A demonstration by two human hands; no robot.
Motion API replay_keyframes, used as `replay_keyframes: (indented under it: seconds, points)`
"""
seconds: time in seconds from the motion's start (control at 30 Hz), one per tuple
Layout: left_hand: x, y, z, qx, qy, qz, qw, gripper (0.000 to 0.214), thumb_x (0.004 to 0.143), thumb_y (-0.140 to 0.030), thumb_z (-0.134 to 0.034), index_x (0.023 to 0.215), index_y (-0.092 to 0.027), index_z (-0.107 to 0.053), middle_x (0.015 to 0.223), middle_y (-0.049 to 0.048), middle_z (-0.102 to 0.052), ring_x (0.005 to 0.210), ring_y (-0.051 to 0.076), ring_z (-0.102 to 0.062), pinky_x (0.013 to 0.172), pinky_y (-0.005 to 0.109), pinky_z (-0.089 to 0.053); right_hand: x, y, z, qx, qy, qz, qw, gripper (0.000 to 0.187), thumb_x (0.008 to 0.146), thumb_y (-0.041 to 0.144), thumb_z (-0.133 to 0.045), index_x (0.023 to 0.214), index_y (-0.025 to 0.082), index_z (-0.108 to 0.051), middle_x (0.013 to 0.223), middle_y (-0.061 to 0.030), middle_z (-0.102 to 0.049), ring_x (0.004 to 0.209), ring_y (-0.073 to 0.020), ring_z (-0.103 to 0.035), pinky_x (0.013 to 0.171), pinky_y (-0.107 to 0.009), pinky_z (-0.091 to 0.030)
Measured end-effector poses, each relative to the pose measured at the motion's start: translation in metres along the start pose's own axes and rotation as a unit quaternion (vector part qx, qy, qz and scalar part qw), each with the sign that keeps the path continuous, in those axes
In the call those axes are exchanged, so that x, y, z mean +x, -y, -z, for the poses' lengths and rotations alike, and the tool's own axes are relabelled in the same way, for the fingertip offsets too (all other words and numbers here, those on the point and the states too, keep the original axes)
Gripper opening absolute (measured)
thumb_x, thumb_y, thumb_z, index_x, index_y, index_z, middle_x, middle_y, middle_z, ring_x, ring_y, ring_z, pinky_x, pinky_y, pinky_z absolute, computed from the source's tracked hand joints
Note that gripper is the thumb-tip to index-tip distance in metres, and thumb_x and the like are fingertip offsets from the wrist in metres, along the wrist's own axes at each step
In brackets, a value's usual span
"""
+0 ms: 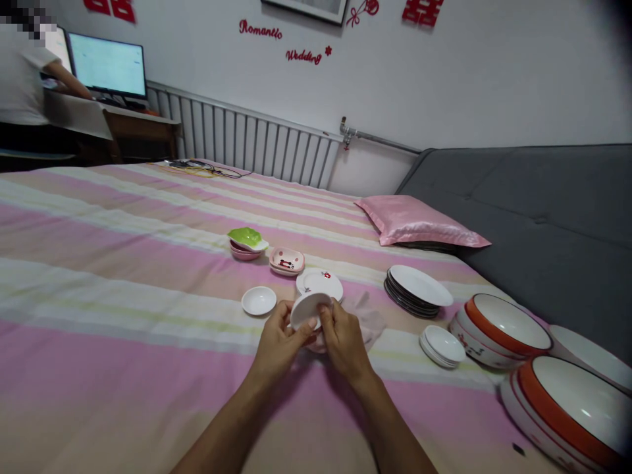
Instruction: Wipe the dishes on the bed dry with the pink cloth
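Bowls (pixel 245 254) in pink sit under a green dish (pixel 247 237), with 1 white saucer (pixel 259 301) nearer you. Your left hand (pixel 281 339) curls its fingers around a small white dish (pixel 303 311), tilted above the striped bedspread (pixel 306 408); your right hand (pixel 345 336) pinches its other side. Rightward lie crumpled pink cloth (pixel 370 326), stacked plates (pixel 419 284), small saucers (pixel 444 343), 2 orange-banded bowls (pixel 516 322).

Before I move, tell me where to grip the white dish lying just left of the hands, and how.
Probably best to pinch the white dish by its left rim, coming from the left, thumb inside and fingers under the edge: it is round and shallow, open side up, and the left hand and flowered plate are to its right.
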State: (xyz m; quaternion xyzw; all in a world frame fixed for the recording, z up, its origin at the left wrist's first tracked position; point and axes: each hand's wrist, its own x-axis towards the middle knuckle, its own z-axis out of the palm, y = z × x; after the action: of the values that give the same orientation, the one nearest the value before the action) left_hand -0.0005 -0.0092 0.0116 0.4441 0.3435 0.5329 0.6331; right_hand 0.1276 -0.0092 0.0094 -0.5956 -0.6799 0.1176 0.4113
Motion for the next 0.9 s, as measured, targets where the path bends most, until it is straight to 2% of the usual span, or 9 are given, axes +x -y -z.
replay_keyframes:
  seconds: [0.1,0.2,0.33,0.5,0.63,0.73,0.9]
  points:
    - [0.002,-0.002,0.003,0.031,-0.016,0.029,0.999,0.044,0.063,-0.045,-0.073,0.090,-0.014,-0.057,0.090,0.0048,-0.062,0.074,0.018,-0.065,0.069,0.032,-0.054,0.000,-0.004,0.002,-0.108,-0.027,0.031,0.993,0.026,0.092,0.027,-0.031,0.090,0.018,-0.055,0.070,-0.0033,-0.064,0.061,-0.0176,-0.058,0.053,-0.024,-0.030]
    - [0.005,-0.003,0.006,0.019,-0.013,0.081,0.996,0.049,0.068,-0.055,-0.065,0.093,-0.014,-0.060,0.091,0.0082,-0.065,0.071,0.020,-0.067,0.070,0.032,-0.053,0.000,-0.008,0.002,-0.185,-0.064,0.074,0.978,0.024,0.090,0.023,-0.033,0.089,0.018,-0.056,0.071,-0.0034,-0.063,0.058,-0.0167,-0.058,0.051,-0.024,-0.028]
    - [0.003,-0.004,0.006,0.005,0.038,0.136,0.990,0.049,0.068,-0.056,-0.064,0.088,-0.011,-0.064,0.078,0.0093,-0.068,0.067,0.019,-0.066,0.066,0.028,-0.051,0.001,-0.010,0.001,-0.208,-0.084,0.165,0.961,0.027,0.092,0.023,-0.032,0.086,0.018,-0.057,0.075,-0.0042,-0.063,0.060,-0.0140,-0.058,0.049,-0.023,-0.027]
    - [-0.005,-0.006,0.003,-0.042,0.065,0.200,0.977,0.046,0.076,-0.056,-0.056,0.087,-0.012,-0.065,0.072,0.0087,-0.068,0.059,0.016,-0.062,0.058,0.026,-0.051,0.001,-0.008,0.001,-0.218,-0.062,0.211,0.951,0.029,0.094,0.027,-0.032,0.080,0.019,-0.057,0.071,-0.0023,-0.059,0.058,-0.0125,-0.055,0.047,-0.022,-0.024]
    - [-0.006,-0.003,0.003,-0.080,0.079,0.189,0.975,0.036,0.078,-0.048,-0.059,0.086,-0.014,-0.065,0.081,0.0073,-0.069,0.066,0.015,-0.063,0.065,0.025,-0.053,0.000,-0.010,0.001,-0.198,-0.036,0.214,0.956,0.028,0.094,0.028,-0.033,0.081,0.020,-0.057,0.072,-0.0019,-0.059,0.060,-0.0123,-0.054,0.049,-0.021,-0.026]
    - [-0.006,-0.002,0.002,-0.100,0.087,0.183,0.974,0.038,0.080,-0.048,-0.055,0.091,-0.013,-0.065,0.084,0.0092,-0.069,0.067,0.017,-0.064,0.065,0.029,-0.054,0.000,-0.010,0.001,-0.165,-0.023,0.200,0.966,0.024,0.093,0.026,-0.035,0.086,0.020,-0.057,0.077,-0.0022,-0.059,0.066,-0.0132,-0.055,0.053,-0.021,-0.030]
    - [-0.006,-0.006,-0.001,-0.126,0.021,0.182,0.975,0.037,0.077,-0.046,-0.060,0.093,-0.013,-0.063,0.079,0.0087,-0.069,0.063,0.018,-0.064,0.057,0.029,-0.055,-0.001,-0.005,0.001,-0.131,-0.002,0.156,0.979,0.022,0.093,0.027,-0.038,0.084,0.020,-0.056,0.077,-0.0019,-0.058,0.068,-0.0137,-0.054,0.059,-0.021,-0.035]
